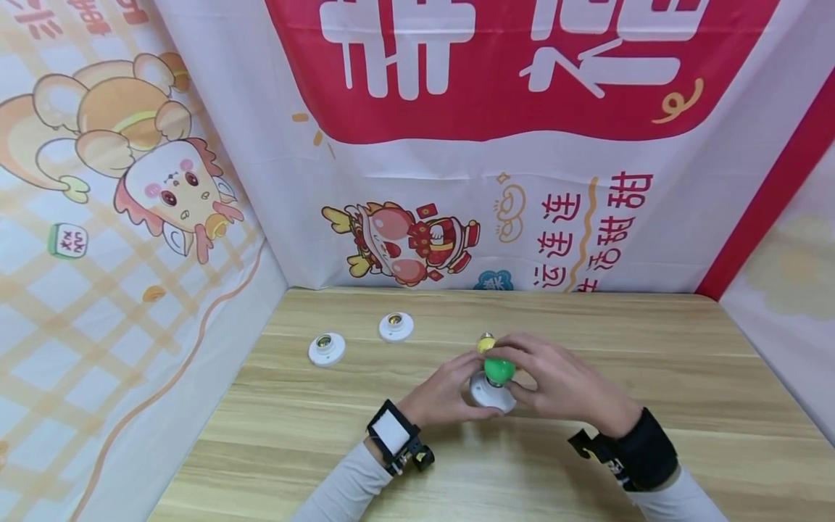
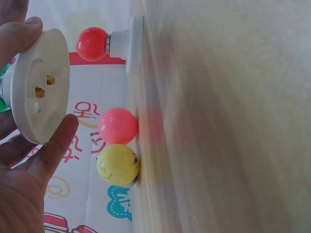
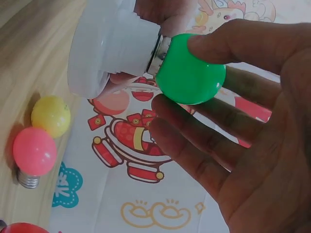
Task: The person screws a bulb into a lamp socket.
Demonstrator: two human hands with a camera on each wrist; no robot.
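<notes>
My left hand [image 1: 443,395] grips a round white lamp socket [image 2: 48,109] by its rim, held up off the table and tilted. Two brass screws show on its underside in the left wrist view. My right hand [image 1: 561,377] holds a green bulb [image 3: 190,70] between thumb and fingers. The bulb's metal cap [image 3: 159,56] sits at the mouth of the socket, partly inside it. Just beyond the hands, a yellow bulb [image 2: 118,165] lies on the table against a pink bulb [image 2: 118,126]; the hands hide the pink one in the head view.
Two white sockets with open mouths stand at the table's back left, one nearer [image 1: 326,349] and one farther [image 1: 396,327]. A red bulb [image 2: 92,43] is seated in another white socket [image 2: 134,46], hidden behind my right hand in the head view. Printed cloth [image 1: 404,167] hangs behind the table.
</notes>
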